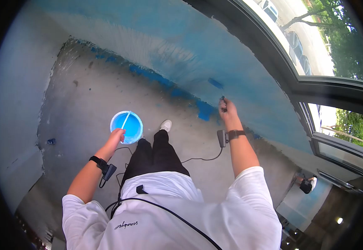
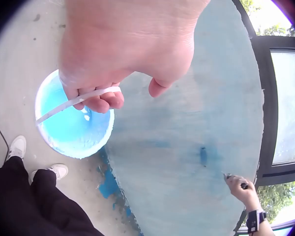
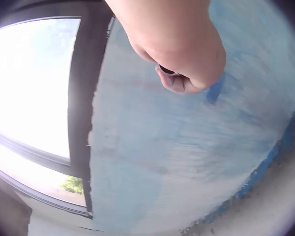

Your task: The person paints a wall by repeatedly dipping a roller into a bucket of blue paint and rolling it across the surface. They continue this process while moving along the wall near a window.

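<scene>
My left hand (image 1: 117,136) holds a white paint bucket (image 1: 141,126) by its strap-like handle (image 2: 64,106). In the left wrist view the fingers curl under that handle, and bright blue paint (image 2: 64,130) shows inside the bucket. My right hand (image 1: 229,111) grips a paint roller by its dark handle, arm stretched toward the wall. The blue roller head (image 1: 215,83) overlaps the pale blue, streaky wall (image 1: 169,52) just beyond the fist. From the right wrist, part of the roller head (image 3: 215,93) shows, the rest hidden behind the hand.
Blue paint patches (image 1: 205,110) mark the grey floor (image 1: 90,100) along the wall's base. A dark-framed window (image 1: 335,83) runs along the wall's right side. A small blue object (image 1: 51,141) lies on the floor at left. Black cables (image 1: 202,159) hang about my body. Another person (image 1: 307,184) is at far right.
</scene>
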{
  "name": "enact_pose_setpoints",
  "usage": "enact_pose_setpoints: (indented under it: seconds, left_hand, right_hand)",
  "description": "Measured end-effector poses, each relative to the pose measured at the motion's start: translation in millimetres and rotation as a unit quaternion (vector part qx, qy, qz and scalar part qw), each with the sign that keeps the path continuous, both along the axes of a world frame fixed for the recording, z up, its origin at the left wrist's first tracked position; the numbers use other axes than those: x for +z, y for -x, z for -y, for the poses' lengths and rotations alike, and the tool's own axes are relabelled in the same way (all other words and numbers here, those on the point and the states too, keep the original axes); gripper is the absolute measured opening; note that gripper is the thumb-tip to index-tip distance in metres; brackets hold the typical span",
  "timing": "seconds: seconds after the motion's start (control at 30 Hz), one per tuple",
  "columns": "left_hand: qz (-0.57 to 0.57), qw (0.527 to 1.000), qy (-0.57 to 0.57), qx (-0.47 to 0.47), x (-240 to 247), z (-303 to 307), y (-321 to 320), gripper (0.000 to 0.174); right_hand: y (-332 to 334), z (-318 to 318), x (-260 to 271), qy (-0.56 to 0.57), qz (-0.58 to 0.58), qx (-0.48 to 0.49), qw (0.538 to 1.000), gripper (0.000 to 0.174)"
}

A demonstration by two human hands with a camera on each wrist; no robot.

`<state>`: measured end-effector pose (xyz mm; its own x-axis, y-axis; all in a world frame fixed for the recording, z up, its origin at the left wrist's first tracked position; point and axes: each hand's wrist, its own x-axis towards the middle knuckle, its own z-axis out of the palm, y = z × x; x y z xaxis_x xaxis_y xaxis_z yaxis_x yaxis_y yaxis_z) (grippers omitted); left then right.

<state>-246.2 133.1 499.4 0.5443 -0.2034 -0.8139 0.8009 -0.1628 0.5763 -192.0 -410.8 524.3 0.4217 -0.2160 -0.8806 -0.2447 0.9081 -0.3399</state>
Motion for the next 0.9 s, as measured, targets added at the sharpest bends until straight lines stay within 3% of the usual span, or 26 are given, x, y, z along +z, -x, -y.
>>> enact_pose_setpoints:
  seconds: [0.13,0.23,0.43,0.47,0.57,0.73,0.9]
  left_hand:
    - [0.009,0.998,-0.045,0.032,7.2,-33.2,0.5,0.030]
    - [-0.029,0.993,-0.029,0.109,-13.5,-64.3,-7.6,0.032]
    - [-0.048,0.985,0.007,0.164,-12.2,-112.4,-40.1,0.024]
    - [-0.060,0.976,-0.009,0.209,-3.8,-113.7,-45.9,0.024]
    - [-0.048,0.982,0.023,0.182,-14.8,-154.6,-60.6,0.030]
    - [-0.026,0.975,0.006,0.222,19.5,-170.4,-74.1,0.033]
    - [-0.023,0.954,-0.046,0.294,77.1,-134.5,-59.3,0.029]
  right_hand:
    - [7.6,-3.0,12.5,0.037,-0.017,0.001,0.999,0.015]
    - [34.3,-3.7,69.5,0.036,0.031,-0.012,0.999,0.014]
    - [91.9,8.4,164.5,0.123,0.073,0.055,0.988,0.012]
    - [98.1,11.5,168.1,0.133,0.085,0.032,0.987,0.012]
    - [114.1,24.2,172.1,0.169,0.095,0.027,0.981,0.012]
    - [130.9,50.0,159.6,0.217,0.069,0.030,0.973,0.010]
    - [126.7,82.0,111.2,0.198,0.049,0.056,0.977,0.010]
